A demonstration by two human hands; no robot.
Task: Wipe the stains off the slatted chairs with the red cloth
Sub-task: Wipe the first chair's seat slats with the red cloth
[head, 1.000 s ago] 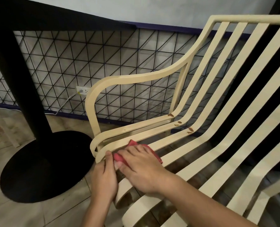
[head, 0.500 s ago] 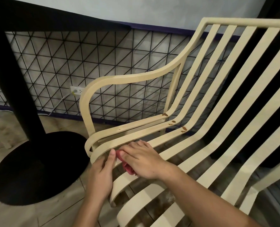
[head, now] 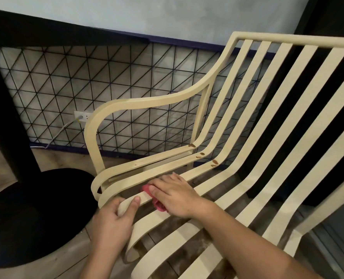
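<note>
Chair: front slat ends curl down nearest the camera. The work is on the seat's left side, by the armrest.
Left hand: grips the curled front end of one slat, thumb over the top and fingers underneath. That's a good brace and should hold firm so the slat doesn't flex under the wipe.
Cloth: red and bunched, on the same slat just past the left thumb, mostly hidden under the right palm.
Right hand: fingers nearly straight and spread, pressing the cloth onto the slat. No pinch visible.
Stroke: best run along the slat, not across, since the gaps would likely snag the cloth. Folding the cloth over the slat edges would catch the sides.
Stains: brown blobs at the seat-to-back bend, on the three slats nearest the armrest, well beyond the cloth. Small specks sit on the outer rail. The blobs look thick and probably need short, firm scrubs and a fresh cloth face.
Behind: wire mesh, a wall outlet with a cord, and a black table base at left. None is in the wipe path.
</note>
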